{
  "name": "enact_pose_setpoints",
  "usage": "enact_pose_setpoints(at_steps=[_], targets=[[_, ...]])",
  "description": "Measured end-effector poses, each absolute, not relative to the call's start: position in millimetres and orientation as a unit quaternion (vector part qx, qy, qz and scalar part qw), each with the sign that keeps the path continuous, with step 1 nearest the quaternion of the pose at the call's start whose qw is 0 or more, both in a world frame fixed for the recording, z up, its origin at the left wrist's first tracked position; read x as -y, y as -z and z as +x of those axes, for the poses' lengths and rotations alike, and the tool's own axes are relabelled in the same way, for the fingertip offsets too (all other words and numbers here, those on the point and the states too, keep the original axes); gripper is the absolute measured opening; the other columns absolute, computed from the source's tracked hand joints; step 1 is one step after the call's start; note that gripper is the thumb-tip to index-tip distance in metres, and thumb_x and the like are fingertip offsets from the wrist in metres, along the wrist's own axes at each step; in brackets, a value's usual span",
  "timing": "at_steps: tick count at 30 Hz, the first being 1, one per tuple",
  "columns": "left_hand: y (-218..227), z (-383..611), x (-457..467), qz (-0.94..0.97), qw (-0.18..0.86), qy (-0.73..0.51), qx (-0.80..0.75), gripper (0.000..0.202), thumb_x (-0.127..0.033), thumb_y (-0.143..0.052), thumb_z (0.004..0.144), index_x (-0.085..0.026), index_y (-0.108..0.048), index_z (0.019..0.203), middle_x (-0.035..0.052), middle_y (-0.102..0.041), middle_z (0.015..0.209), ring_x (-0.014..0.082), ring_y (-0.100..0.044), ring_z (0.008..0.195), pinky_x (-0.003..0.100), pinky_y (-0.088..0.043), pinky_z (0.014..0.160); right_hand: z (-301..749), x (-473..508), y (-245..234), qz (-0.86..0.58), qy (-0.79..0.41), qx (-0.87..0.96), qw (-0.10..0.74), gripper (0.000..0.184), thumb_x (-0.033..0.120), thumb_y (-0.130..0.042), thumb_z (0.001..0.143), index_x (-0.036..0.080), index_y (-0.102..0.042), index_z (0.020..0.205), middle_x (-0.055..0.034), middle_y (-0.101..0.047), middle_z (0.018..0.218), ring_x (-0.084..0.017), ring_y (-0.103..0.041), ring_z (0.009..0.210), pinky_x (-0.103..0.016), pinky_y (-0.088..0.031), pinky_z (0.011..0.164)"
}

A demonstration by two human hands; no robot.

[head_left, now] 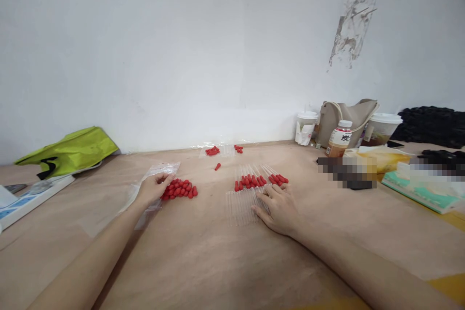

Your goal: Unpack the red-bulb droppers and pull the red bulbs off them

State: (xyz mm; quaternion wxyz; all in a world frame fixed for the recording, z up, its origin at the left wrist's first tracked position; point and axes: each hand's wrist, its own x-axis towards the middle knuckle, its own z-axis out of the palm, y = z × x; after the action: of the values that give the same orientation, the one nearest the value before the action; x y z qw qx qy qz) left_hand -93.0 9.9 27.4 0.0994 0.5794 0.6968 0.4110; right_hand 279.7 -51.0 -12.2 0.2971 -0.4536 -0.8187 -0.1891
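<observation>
My left hand [152,187] is at the left edge of a pile of red rubber dropper bulbs [181,188]. Its fingertips are drawn together, and whatever is between them is hidden. A clear zip bag [169,168] lies under and behind this hand. Thumb and fingers apart, my right hand [278,208] lies over a row of clear thin tubes [240,208], touching those at the right end. Just beyond them is a row of droppers, red bulbs [250,181] toward me and clear stems [247,170] pointing at the wall. Another few red bulbs [279,179] sit by my right fingertips.
A lone red bulb [217,166] lies mid-table. Bagged red-bulbed pieces [212,150] are near the wall. Right: a bottle [339,139], lidded cups [306,128], a grey bag [352,111] and a tissue pack [425,189]. Left: a yellow-green bag [76,150] and a power strip [36,201].
</observation>
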Motion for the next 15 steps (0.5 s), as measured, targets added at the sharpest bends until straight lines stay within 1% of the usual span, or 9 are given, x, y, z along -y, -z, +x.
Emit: enact_pose_setpoints(at_steps=[3, 8, 10, 12, 15], targets=[[-28.4, -96.2, -10.8, 0.610, 0.084, -0.379, -0.691, 0.046, -0.061, -0.044, 0.068, -0.020, -0.065, 0.070, -0.0003, -0.068, 0.071, 0.0221, -0.060, 0.075, 0.025, -0.041, 0.062, 280.0, 51.5, 12.3, -0.446, 0.183, 0.822, 0.302, 0.028, 0.043, -0.049, 0.078, 0.019, -0.062, 0.086, -0.0041, -0.058, 0.081, -0.016, -0.047, 0.078, -0.034, -0.022, 0.074], [-29.4, -101.3, -11.3, 0.606, 0.068, -0.371, -0.700, 0.050, -0.061, -0.037, 0.072, -0.019, -0.065, 0.072, 0.0021, -0.069, 0.077, 0.0227, -0.060, 0.079, 0.026, -0.042, 0.065, 281.6, 52.4, 10.2, -0.443, 0.171, 0.823, 0.312, 0.031, 0.045, -0.048, 0.078, 0.020, -0.062, 0.090, -0.0041, -0.059, 0.082, -0.017, -0.048, 0.078, -0.034, -0.022, 0.075], [-32.2, -101.2, -9.2, 0.604, 0.058, -0.379, -0.698, 0.048, -0.059, -0.038, 0.073, -0.019, -0.064, 0.075, 0.0022, -0.068, 0.079, 0.0218, -0.060, 0.079, 0.025, -0.042, 0.065, 283.8, 51.4, 7.9, -0.448, 0.175, 0.815, 0.322, 0.029, 0.043, -0.048, 0.079, 0.021, -0.063, 0.091, -0.0041, -0.059, 0.081, -0.016, -0.048, 0.078, -0.033, -0.022, 0.075], [-37.3, -97.8, -5.3, 0.593, 0.028, -0.378, -0.710, 0.046, -0.058, -0.040, 0.072, -0.019, -0.064, 0.077, 0.0021, -0.067, 0.077, 0.0210, -0.059, 0.074, 0.026, -0.041, 0.063, 287.4, 48.7, 5.2, -0.454, 0.186, 0.805, 0.335, 0.025, 0.038, -0.047, 0.081, 0.022, -0.064, 0.089, -0.0039, -0.059, 0.081, -0.016, -0.049, 0.077, -0.032, -0.022, 0.075], [-46.1, -79.0, 3.9, 0.604, -0.057, -0.382, -0.697, 0.037, -0.053, -0.046, 0.071, -0.020, -0.062, 0.077, 0.0017, -0.064, 0.075, 0.0196, -0.056, 0.069, 0.026, -0.040, 0.060, 294.8, 42.3, 2.2, -0.475, 0.198, 0.786, 0.342, 0.025, 0.028, -0.041, 0.085, 0.021, -0.065, 0.077, -0.0025, -0.060, 0.075, -0.013, -0.049, 0.072, -0.030, -0.022, 0.072]])
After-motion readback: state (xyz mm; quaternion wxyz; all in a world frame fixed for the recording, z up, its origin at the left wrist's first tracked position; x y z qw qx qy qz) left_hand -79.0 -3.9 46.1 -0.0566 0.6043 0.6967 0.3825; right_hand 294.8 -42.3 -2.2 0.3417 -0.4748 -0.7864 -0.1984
